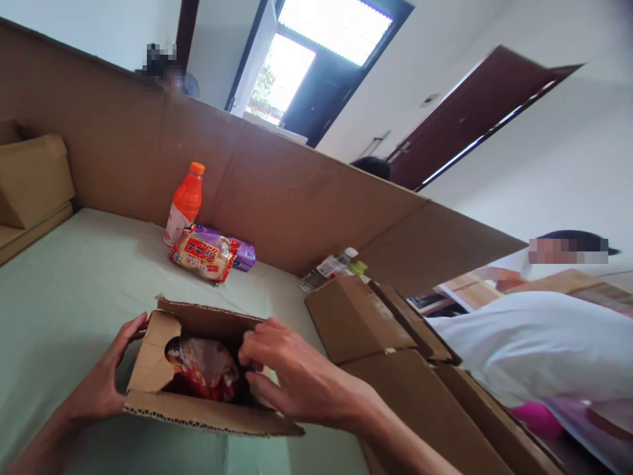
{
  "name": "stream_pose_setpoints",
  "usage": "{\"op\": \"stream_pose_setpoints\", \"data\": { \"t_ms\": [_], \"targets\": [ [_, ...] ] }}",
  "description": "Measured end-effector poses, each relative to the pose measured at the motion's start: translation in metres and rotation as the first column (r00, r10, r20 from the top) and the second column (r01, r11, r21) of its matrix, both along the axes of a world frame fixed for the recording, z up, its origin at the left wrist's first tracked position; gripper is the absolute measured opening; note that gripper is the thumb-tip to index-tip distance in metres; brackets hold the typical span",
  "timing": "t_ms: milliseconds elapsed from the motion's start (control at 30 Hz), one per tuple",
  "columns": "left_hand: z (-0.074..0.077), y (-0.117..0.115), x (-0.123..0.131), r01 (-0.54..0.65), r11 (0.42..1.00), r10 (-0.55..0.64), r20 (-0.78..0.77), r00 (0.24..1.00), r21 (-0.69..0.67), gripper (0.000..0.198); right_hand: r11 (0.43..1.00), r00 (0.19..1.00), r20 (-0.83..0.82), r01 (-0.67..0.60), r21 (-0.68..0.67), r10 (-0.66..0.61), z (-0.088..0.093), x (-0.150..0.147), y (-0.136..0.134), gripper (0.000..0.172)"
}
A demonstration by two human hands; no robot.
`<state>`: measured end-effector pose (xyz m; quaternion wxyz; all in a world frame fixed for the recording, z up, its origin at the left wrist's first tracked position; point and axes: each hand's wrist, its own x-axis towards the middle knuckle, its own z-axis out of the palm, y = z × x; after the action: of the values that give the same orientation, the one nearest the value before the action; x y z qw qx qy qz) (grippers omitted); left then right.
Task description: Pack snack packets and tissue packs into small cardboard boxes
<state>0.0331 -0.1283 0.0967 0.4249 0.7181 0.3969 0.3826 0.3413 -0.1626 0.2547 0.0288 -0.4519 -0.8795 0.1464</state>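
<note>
An open cardboard box (212, 412) stands on the pale green cloth in front of me. Inside lies a shiny red snack packet (205, 369) with a pale patch. My left hand (106, 379) is closed around the box's left end, its fingers at the far corner and its thumb near the front. At the right end, my right hand (287, 373) reaches over the opening with fingers curled at the end flap. Its fingertips are partly hidden inside the box. Beyond the box lies a red and clear bag of rice crackers (204, 256) against a purple carton (246, 255).
An orange drink bottle (185, 204) stands by the cardboard wall (277, 191). A clear bottle (329, 269) leans behind stacked boxes (361, 316) on the right. Another box (34, 175) sits at far left. A person in a white shirt (534, 336) is at right.
</note>
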Motion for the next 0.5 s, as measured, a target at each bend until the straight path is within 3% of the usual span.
{"op": "stream_pose_setpoints", "data": {
  "t_ms": [67,200,300,400,500],
  "targets": [
    [-0.001,0.0,0.001,0.003,1.0,-0.004,0.011,1.0,0.011,0.106,0.999,0.992,-0.119,0.033,0.006,-0.032,-0.006,0.006,-0.005,0.016],
    [-0.002,0.001,-0.001,0.029,0.999,-0.029,0.007,1.0,0.044,0.098,0.996,0.98,-0.2,-0.034,-0.079,0.018,-0.028,0.013,-0.013,0.018],
    [0.0,-0.004,-0.004,0.03,0.997,-0.03,-0.009,1.0,0.075,0.099,0.994,0.928,-0.368,0.094,0.064,-0.064,-0.031,0.017,-0.015,0.021],
    [0.004,-0.016,-0.001,-0.022,0.994,0.019,0.028,0.999,0.105,0.102,0.921,0.876,-0.452,0.304,0.244,-0.169,-0.023,0.026,-0.013,0.027],
    [0.016,-0.027,0.013,-0.109,0.988,0.104,0.05,0.993,0.113,0.095,0.919,0.902,-0.401,0.286,0.271,-0.162,-0.02,0.034,-0.011,0.055]
  ]
}}
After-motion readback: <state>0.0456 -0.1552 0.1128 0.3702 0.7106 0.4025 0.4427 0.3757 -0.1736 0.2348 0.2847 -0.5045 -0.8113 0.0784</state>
